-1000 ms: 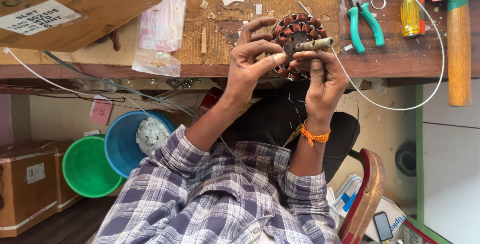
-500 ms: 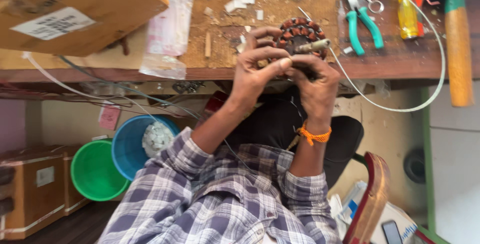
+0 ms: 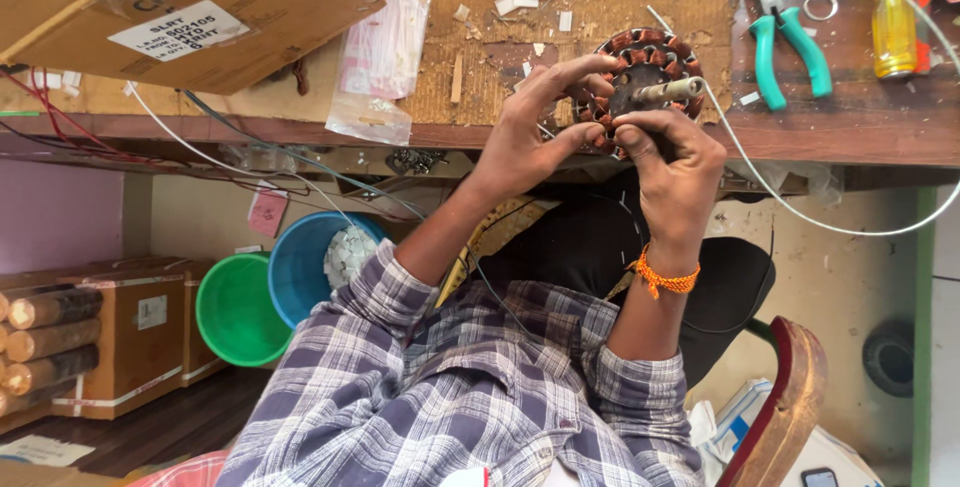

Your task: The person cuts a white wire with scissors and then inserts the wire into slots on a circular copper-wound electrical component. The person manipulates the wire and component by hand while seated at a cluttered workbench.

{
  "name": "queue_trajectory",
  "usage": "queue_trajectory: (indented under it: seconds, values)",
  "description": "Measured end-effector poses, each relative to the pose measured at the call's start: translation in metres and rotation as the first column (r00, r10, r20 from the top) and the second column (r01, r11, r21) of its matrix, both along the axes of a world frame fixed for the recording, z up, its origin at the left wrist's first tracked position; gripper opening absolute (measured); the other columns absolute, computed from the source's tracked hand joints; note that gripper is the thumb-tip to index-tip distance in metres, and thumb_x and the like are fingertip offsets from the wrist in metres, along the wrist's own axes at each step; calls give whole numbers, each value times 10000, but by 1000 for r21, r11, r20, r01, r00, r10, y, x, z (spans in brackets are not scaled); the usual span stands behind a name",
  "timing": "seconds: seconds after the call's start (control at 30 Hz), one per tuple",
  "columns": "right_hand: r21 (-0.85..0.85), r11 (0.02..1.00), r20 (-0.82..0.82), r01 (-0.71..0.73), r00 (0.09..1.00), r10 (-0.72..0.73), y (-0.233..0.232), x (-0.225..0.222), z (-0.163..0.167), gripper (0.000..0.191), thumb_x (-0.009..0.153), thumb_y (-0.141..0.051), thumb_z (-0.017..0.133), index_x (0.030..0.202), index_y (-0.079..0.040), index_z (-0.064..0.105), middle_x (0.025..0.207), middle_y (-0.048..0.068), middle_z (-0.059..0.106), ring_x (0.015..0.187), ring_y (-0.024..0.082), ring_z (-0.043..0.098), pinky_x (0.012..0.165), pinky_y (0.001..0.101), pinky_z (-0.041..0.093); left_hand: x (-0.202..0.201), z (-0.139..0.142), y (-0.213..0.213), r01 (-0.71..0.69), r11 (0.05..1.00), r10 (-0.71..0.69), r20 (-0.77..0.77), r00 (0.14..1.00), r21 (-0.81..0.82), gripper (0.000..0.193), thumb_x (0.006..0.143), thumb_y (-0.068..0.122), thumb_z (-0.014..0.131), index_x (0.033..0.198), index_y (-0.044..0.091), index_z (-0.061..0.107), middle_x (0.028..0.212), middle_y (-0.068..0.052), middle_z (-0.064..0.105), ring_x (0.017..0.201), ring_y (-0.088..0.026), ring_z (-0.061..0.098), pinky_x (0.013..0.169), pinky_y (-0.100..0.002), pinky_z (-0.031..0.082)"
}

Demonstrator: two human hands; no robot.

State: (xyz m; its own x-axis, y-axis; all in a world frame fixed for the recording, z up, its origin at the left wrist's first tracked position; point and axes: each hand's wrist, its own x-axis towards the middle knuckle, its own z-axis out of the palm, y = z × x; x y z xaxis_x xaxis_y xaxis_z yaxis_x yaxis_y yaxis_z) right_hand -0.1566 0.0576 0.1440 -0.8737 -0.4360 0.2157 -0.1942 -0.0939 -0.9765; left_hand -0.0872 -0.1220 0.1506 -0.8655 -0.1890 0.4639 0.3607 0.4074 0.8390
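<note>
A round motor stator with copper windings and a metal shaft lies at the near edge of the wooden workbench. My left hand curls around its left side, fingers spread over the windings. My right hand grips its lower right rim, thumb and forefinger pinched below the shaft. A white wire runs from the stator down and off to the right. An orange thread band sits on my right wrist.
A cardboard box stands on the bench at left, beside a clear plastic bag. Teal-handled pliers, scissors and a yellow screwdriver lie at right. Blue and green buckets and wooden crates stand on the floor below.
Both hands have stayed on the stator. My left fingers have shifted up over the windings. The view has moved slightly.
</note>
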Motion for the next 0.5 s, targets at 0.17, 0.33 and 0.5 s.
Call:
queue_trajectory:
  seconds: [0.17,0.33,0.5]
  values:
    - [185,983,-123,10,992,13,-1,5,12,130,992,-99,783,1071,-2,747,931,36,691,844,95,640,752,245,498,-2,10,-15,51,964,-59,-25,998,-260,352,863,138,852,1184,131,706,1099,-10,739,1038,-177,663,911,-348,532]
    - [247,969,-204,21,979,31,-6,7,23,124,975,-80,788,1052,5,742,931,58,712,867,126,662,792,265,508,-2,6,-24,45,952,-66,-60,996,-303,200,890,110,823,1073,121,743,1026,-14,724,985,-217,643,863,-355,547]
    - [250,968,-221,25,975,32,-8,10,28,101,952,-32,795,1034,0,746,952,66,726,902,145,682,834,272,514,4,8,-23,-29,924,-24,-135,991,-380,205,880,113,830,1070,147,761,1002,-6,711,969,-222,613,817,-359,555]
